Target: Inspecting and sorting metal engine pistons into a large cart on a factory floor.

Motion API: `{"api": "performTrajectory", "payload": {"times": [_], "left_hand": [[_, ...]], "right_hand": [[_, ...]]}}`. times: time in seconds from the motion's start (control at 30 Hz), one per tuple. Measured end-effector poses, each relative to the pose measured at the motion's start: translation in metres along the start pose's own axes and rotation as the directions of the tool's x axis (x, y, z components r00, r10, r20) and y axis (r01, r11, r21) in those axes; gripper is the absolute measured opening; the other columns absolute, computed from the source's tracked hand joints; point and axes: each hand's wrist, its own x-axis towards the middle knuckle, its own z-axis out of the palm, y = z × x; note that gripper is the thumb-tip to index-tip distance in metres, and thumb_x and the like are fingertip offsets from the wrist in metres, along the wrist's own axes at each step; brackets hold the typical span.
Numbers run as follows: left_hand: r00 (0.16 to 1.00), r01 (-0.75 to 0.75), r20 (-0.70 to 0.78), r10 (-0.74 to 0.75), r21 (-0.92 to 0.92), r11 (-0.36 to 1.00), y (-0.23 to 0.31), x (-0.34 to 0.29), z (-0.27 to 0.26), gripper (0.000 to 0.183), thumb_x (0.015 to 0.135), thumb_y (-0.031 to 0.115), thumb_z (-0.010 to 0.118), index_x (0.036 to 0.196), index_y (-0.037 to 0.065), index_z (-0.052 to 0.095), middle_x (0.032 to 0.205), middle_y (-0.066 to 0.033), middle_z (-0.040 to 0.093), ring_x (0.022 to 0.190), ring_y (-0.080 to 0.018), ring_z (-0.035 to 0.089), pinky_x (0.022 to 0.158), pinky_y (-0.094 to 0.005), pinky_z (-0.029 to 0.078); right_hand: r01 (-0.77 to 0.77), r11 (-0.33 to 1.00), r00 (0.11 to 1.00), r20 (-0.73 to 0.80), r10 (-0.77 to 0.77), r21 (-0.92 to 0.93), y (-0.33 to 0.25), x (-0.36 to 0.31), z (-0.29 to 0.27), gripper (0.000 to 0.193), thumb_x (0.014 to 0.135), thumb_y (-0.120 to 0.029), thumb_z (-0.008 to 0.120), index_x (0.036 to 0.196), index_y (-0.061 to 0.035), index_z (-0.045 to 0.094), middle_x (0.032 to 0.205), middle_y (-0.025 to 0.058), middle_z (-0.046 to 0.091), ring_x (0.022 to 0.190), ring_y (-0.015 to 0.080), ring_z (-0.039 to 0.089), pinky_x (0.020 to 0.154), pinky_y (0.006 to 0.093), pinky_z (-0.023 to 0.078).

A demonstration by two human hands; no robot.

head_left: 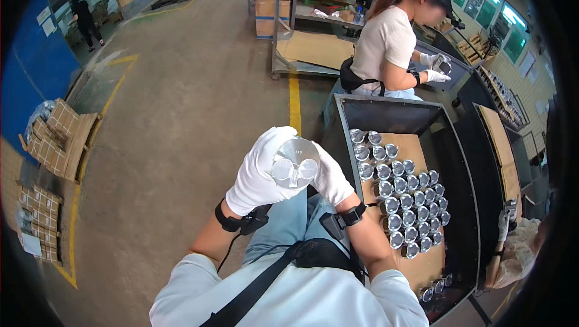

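In front of my body I hold a shiny silver piston (297, 149) with both hands, its round top face turned up toward me. Two shallow rounded recesses show on that face. My left hand (258, 170), in a white glove, wraps round the piston's left side. The gloved right hand (332, 177) closes on it from the right, with its fingertips partly hidden behind the metal. To my right, several similar pistons (400, 186) stand in rows on a cardboard sheet (416, 271) inside a dark metal bin (395, 110).
A co-worker (386, 43) in white gloves handles a metal part beyond the bin. Another person's sleeve (523, 248) shows at the right. A cart (307, 55) stands ahead, stacked cartons (45, 221) at the left. A yellow line (294, 104) crosses the floor.
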Motion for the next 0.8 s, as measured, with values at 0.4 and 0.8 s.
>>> {"api": "performTrajectory", "payload": {"times": [0.4,0.8], "left_hand": [[0.897,0.201,0.410,-0.166,-0.045,0.979,0.002,0.031,0.019,0.081,0.065,0.027,0.093,0.134,0.005,0.057,0.122,-0.0127,0.066,0.113,-0.0282,0.064,0.099,-0.0376,0.049],[0.554,0.829,0.471,-0.687,-0.386,0.404,-0.083,-0.071,-0.006,0.041,0.102,0.010,0.053,0.142,-0.001,0.053,0.111,-0.0094,0.070,0.082,-0.0089,0.064,0.073,-0.0235,0.053]], "right_hand": [[0.174,0.981,0.915,-0.384,-0.127,0.091,-0.003,0.007,0.019,0.027,0.103,-0.030,0.052,0.106,-0.0077,0.066,0.095,0.0074,0.071,0.087,0.0205,0.069,0.081,0.0336,0.057],[0.170,0.891,0.973,-0.217,-0.083,0.422,-0.023,-0.004,0.010,0.034,0.101,-0.031,0.051,0.106,-0.0016,0.068,0.097,0.0130,0.074,0.088,0.0284,0.073,0.084,0.0414,0.061]]}}
